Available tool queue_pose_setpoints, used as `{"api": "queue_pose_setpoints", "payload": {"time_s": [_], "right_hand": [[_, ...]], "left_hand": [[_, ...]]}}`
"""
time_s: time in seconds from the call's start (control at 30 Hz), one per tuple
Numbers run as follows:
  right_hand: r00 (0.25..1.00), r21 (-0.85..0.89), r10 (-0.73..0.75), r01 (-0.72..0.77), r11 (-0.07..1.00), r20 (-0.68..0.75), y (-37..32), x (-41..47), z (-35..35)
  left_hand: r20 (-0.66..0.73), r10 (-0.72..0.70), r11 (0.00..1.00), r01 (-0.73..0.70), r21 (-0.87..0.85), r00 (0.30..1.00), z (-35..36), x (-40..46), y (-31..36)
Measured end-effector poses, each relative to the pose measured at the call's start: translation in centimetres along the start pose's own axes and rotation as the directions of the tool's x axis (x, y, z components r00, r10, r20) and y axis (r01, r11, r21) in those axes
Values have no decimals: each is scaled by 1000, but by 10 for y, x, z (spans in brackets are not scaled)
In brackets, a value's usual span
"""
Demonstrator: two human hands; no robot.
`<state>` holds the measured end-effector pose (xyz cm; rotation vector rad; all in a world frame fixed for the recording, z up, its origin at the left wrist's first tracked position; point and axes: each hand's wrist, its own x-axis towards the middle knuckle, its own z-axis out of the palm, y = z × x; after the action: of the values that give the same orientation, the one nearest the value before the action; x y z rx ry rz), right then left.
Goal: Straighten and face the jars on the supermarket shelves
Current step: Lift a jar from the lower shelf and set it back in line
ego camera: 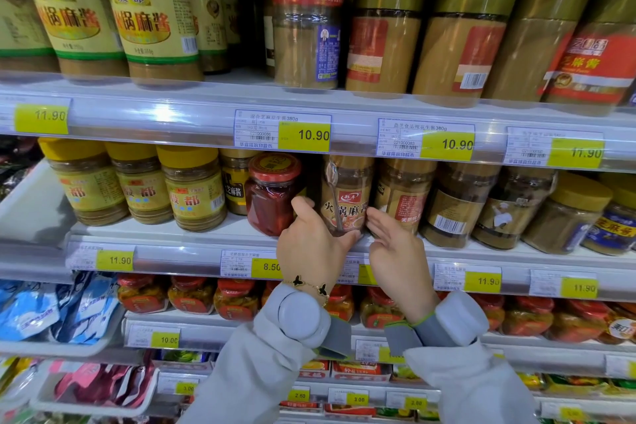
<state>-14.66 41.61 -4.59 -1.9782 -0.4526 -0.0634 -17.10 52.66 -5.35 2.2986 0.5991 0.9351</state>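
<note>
1. Middle shelf [241, 234]: full row of jars. The one being worked is the sesame-paste jar [347, 196] with the red logo and a spoon taped to its front, at the front edge, centre of the row.
2. Neighbours: red-lidded chili jar [273, 193] just to its left, tilted and out of line; brown-label jar [402, 196] close on its right.
3. Left hand [309, 248]: wrapped round the jar's lower left side, thumb up beside it, fingertips under the front base. That's a grasp.
4. Right hand [395, 244]: fingers straight, flat against the jar's right side. Steadying, not clasping.
5. Doing it well, my read: rotate about the base, don't lift; stop with the label square to the aisle, base flush with the shelf lip. Keep clearance from the chili jar, which needs righting next.
</note>
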Motion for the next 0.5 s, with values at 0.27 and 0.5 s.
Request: {"api": "queue_pose_setpoints", "payload": {"time_s": [0.27, 0.5], "right_hand": [[998, -54, 1, -4, 999, -63, 3, -12, 2], [998, -38, 37, -39, 999, -55, 1, -12, 4]], "left_hand": [[71, 67, 997, -64, -44, 995, -1, 4, -6], [-26, 58, 996, -60, -68, 998, 0, -4, 0]]}}
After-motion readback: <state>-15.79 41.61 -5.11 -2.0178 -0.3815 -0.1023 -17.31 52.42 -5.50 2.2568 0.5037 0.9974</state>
